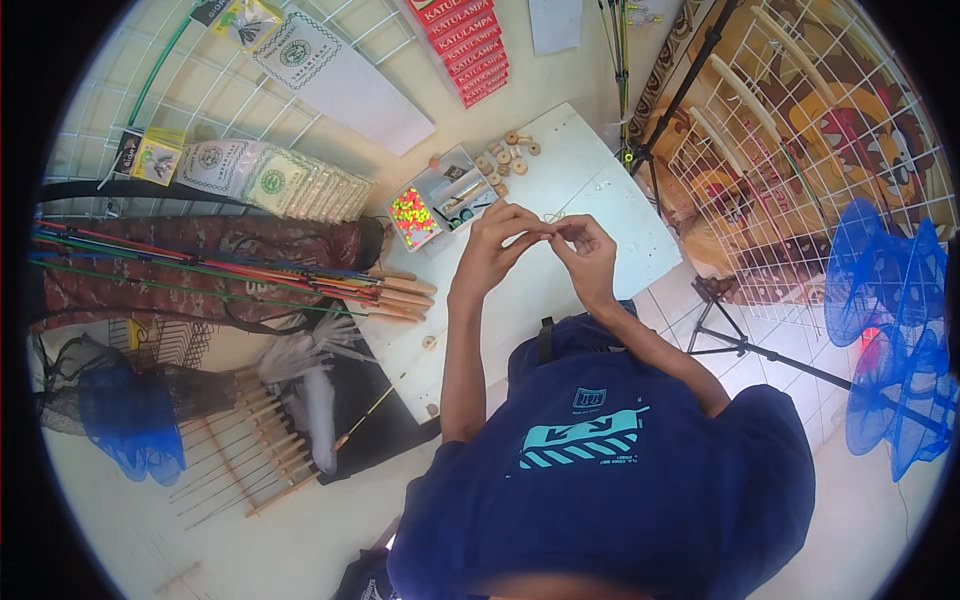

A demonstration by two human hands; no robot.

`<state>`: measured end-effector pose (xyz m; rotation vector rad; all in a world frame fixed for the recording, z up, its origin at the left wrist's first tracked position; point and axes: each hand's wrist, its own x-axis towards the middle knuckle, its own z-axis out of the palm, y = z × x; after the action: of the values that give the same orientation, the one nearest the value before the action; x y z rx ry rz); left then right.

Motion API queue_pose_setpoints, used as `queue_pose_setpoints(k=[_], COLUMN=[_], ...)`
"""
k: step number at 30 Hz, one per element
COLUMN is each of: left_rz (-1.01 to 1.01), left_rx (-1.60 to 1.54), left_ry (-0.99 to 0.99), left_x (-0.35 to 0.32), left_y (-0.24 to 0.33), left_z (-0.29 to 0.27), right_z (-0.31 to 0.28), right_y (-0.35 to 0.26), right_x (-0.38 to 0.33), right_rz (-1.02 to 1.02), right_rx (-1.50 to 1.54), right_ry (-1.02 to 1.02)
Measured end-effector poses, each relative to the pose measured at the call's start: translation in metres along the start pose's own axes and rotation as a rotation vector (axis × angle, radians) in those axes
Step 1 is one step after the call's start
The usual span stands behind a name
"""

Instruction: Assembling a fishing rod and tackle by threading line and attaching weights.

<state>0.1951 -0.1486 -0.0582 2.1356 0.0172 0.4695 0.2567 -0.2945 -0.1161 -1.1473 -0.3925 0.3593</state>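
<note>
Over the white table (pixel 625 215), my left hand (pixel 492 245) and my right hand (pixel 586 256) meet at the fingertips. Both are closed in a pinch, and whatever sits between them is too small to make out. Just beyond the fingertips a thin yellowish line (pixel 553 215) shows, loosely curved; I cannot tell whether my fingers touch it. Nearest my left hand stands a clear plastic compartment box (pixel 446 156), with thin tools in one part. Bright pink and yellow small pieces (pixel 412 217) fill its left section. Several small tan spools (pixel 518 153) are grouped behind it.
Fishing rods with cork handles (pixel 405 294) lie at the left, by a camouflage bag (pixel 270 250). A thin rod (pixel 372 408) crosses a black surface near a wooden rack (pixel 275 425). To the right are a black tripod (pixel 742 340), blue nets (pixel 880 330) and a white wire grid (pixel 790 215).
</note>
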Motion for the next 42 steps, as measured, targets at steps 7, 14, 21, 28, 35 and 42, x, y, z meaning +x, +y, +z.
queue_pose_setpoints(k=[7, 14, 21, 28, 35, 42], left_rz=[0.067, 0.131, 0.160, 0.132, 0.066, 0.110], left_rx=[0.105, 0.349, 0.389, 0.209, 0.139, 0.240], left_ry=[-0.218, -0.487, -0.491, -0.422, -0.428, -0.468], left_x=[0.020, 0.045, 0.050, 0.050, 0.046, 0.048], left_y=[0.004, 0.023, 0.026, 0.017, 0.013, 0.018], left_z=[-0.018, -0.026, -0.028, -0.028, -0.031, -0.036], right_z=[-0.003, -0.008, -0.005, -0.007, -0.006, -0.004], right_y=[0.000, -0.002, -0.004, -0.003, -0.005, -0.004], right_x=[0.000, 0.003, 0.002, 0.003, 0.003, 0.003], right_rz=[0.065, -0.008, -0.063, -0.175, -0.125, 0.010], right_rx=[0.072, -0.126, -0.198, -0.199, -0.184, -0.018], right_ry=[0.042, 0.014, 0.024, 0.012, -0.050, -0.079])
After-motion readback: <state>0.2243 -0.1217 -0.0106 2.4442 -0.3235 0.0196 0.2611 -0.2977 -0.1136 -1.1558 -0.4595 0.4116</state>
